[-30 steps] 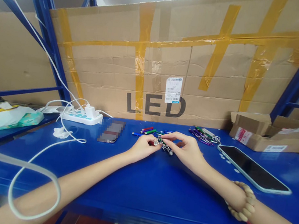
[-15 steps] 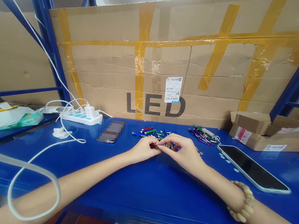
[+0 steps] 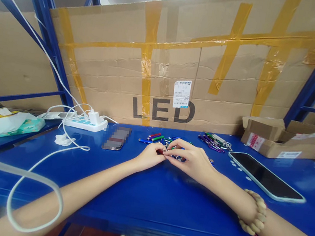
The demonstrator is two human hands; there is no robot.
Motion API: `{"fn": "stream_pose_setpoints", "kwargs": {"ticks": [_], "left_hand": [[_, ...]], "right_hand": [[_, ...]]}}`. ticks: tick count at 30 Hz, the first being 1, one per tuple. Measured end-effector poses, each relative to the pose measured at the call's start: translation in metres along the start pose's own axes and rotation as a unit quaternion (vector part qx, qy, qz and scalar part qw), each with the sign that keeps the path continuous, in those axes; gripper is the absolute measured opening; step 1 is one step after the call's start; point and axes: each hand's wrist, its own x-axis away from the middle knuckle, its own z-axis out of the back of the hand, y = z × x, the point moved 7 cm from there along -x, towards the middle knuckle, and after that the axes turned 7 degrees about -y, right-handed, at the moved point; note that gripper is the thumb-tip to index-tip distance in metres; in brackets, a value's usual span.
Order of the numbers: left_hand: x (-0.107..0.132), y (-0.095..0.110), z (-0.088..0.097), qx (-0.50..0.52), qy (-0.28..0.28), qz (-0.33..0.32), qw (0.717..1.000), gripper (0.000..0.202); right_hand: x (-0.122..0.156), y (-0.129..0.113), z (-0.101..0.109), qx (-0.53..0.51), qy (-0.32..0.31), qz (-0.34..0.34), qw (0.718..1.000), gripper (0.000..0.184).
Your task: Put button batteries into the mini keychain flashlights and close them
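Observation:
My left hand (image 3: 151, 154) is closed around a short, shiny red tube (image 3: 160, 151), most of it hidden by the fingers. The thumb and fingertips of my right hand (image 3: 191, 157) pinch at the tube's right-hand end. Whether a smaller part sits between those fingertips is hidden. Just beyond both hands lies a loose pile of small metallic tubes, with a green one (image 3: 158, 138) and a blue one (image 3: 145, 141) at its left side. My right hand covers part of the pile.
Purple tubes with cords (image 3: 211, 143) lie at the back right, near an open cardboard box (image 3: 271, 145). A phone (image 3: 266, 177) rests beside small pale discs. At left are another phone (image 3: 117, 139), a power strip (image 3: 87, 124) and a looping white cable (image 3: 40, 173).
My right hand's fingers have shifted and straightened slightly at the end of the red tube. My left hand keeps its hold in nearly the same place.

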Motion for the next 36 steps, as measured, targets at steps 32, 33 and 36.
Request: {"fn": "stream_pose_setpoints", "kwargs": {"ticks": [32, 33, 36], "left_hand": [[0.013, -0.013, 0.027, 0.152, 0.191, 0.162, 0.956, 0.025], [0.013, -0.013, 0.027, 0.153, 0.191, 0.163, 0.956, 0.025], [0.012, -0.013, 0.027, 0.153, 0.192, 0.162, 0.956, 0.026]], "right_hand": [[0.008, 0.036, -0.046, 0.068, -0.192, -0.156, 0.967, 0.059], [0.008, 0.036, -0.047, 0.07, -0.191, -0.154, 0.967, 0.059], [0.008, 0.034, -0.047, 0.083, -0.184, -0.142, 0.969, 0.057]]}}
